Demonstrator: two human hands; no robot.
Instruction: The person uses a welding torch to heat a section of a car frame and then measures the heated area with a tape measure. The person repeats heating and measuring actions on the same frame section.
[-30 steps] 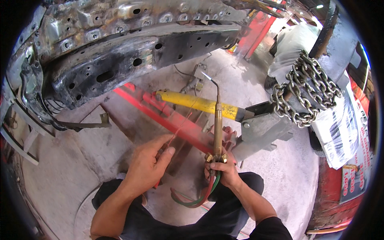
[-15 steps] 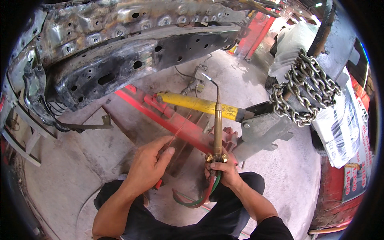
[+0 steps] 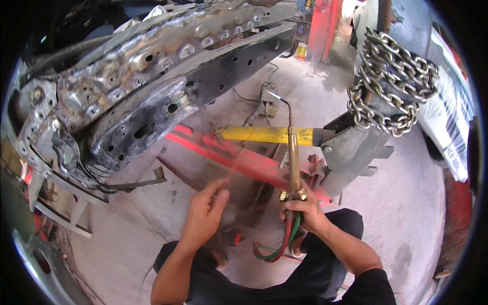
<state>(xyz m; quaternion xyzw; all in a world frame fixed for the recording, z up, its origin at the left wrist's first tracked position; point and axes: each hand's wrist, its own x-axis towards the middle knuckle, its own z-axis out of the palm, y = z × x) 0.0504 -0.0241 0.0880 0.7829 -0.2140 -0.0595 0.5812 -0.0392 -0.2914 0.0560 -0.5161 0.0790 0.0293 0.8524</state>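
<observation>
My right hand (image 3: 306,209) is closed round the lower end of a brass gas torch (image 3: 294,160), by its valve knobs. The torch stands nearly upright; its bent neck ends in a bright, pale point, and I cannot tell whether that is flame. Red and green hoses (image 3: 278,254) loop down from its base. Between the thumb and fingers of my left hand (image 3: 204,212) is a thin, reddish filler rod (image 3: 234,166), slanting up and away. Beyond both hands lies a dark metal beam (image 3: 170,109) with holes and scorched patches; neither torch nor rod touches it.
A red steel arm (image 3: 229,157) and a yellow cylinder (image 3: 269,134) cross in front of me. At right, a thick chain (image 3: 391,84) wraps a grey post (image 3: 356,147). A grey clamp with a cable (image 3: 268,94) lies on the floor. Bent metal parts (image 3: 71,152) jut out at left.
The whole view has swung left, so hands, torch and surroundings sit farther right. Both hands keep their holds. The torch still stands in front of the yellow cylinder.
</observation>
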